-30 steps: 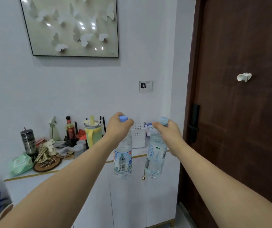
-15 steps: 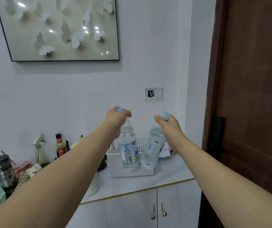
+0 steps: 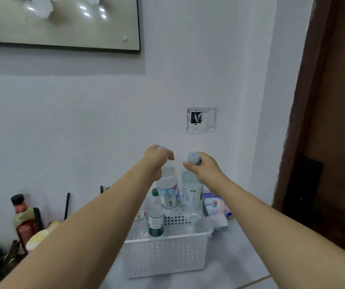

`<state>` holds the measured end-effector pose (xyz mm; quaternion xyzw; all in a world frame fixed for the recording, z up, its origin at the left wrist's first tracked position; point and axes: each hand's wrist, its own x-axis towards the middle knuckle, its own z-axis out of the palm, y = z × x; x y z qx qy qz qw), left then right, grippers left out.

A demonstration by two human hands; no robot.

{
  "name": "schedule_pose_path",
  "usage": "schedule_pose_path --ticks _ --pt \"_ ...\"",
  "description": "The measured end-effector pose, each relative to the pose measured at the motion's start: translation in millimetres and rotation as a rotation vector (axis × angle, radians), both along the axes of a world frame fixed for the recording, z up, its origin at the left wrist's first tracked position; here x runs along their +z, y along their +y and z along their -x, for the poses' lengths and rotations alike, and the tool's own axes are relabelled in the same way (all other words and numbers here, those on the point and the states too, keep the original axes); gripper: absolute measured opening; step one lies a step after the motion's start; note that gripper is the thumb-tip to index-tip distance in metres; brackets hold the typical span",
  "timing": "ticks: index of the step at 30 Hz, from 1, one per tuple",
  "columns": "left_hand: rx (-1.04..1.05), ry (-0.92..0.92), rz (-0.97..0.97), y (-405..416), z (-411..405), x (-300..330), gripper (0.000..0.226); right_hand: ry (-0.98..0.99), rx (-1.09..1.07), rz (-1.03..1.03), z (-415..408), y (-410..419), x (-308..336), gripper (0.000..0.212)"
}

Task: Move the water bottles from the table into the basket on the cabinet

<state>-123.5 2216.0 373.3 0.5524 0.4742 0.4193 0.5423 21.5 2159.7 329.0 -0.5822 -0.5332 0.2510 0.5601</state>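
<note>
— What moved?
— Both bottles, the left bottle and right bottle, were above the white basket; now their lower ends sit inside it.
— The hands?
— Lower, still gripping the caps.

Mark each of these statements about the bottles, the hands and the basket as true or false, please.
1. Each hand holds a bottle by its cap end. True: left hand, right hand.
2. The basket is black. False: it is white with small holes.
3. A bottle with a green cap already stands in the basket. True.
4. The basket stands on the floor. False: it is on the cabinet top.
5. The door is white. False: it is dark brown.
</note>
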Motion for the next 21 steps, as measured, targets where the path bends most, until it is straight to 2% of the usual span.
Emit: schedule_pose_path --ticks 5,8,11,15,18,21 --pt "-0.007 0.098 0.042 57 -29 -52 0.02 -0.078 0.034 0.098 -29 58 -47 0.02" --pt "-0.043 0.166 0.067 82 -42 -80 0.02 -0.112 0.069 0.125 -44 83 -76 0.02" --pt "-0.106 0.215 0.095 102 -52 -104 0.018 -0.182 0.083 0.161 -57 102 -98 0.03" --pt "-0.17 0.337 0.064 121 -63 -137 0.024 -0.246 0.08 0.207 -70 113 -124 0.031" --pt "-0.147 0.492 0.035 126 -66 -162 0.018 -0.369 0.109 0.236 -73 115 -141 0.035" --pt "-0.111 0.547 -0.03 130 -66 -173 0.015 -0.428 0.113 0.245 -72 118 -150 0.038"
